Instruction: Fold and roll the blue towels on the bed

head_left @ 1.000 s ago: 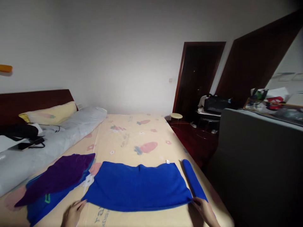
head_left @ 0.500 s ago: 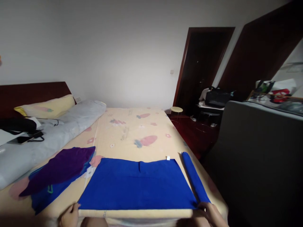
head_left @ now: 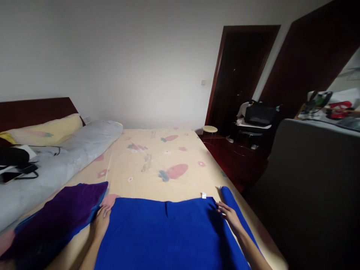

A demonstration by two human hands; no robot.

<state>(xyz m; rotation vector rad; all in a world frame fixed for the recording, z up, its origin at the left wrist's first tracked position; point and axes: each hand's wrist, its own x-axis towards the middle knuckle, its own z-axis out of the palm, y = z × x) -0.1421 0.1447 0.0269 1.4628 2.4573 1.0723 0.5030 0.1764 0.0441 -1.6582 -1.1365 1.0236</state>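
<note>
A blue cloth (head_left: 163, 232) lies spread on the bed, with a white tag (head_left: 204, 195) on its far edge. My left hand (head_left: 102, 220) is beside the cloth's left edge near the far corner, its fingers loosely bent and apart with nothing in them. Over the far right corner, my right hand (head_left: 229, 215) reaches with fingers stretched out; whether the fingertips touch the fabric I cannot tell. Just right of that hand lies a rolled blue cloth (head_left: 230, 199), partly hidden by the forearm. A purple cloth (head_left: 66, 210) rests to the left, on top of blue fabric.
The bed (head_left: 149, 153) has a cream sheet printed with carrots and flowers. A grey quilt (head_left: 75, 150) and a yellow pillow (head_left: 53, 129) are on the left, with dark devices and cables. Beyond the right bed edge stand a stool (head_left: 209, 129) and a dark grey panel (head_left: 309, 187).
Both hands have left the cloth's near corners and moved forward to its far corners. The right hand has opened. My view has shifted slightly, so the near edge is now out of frame.
</note>
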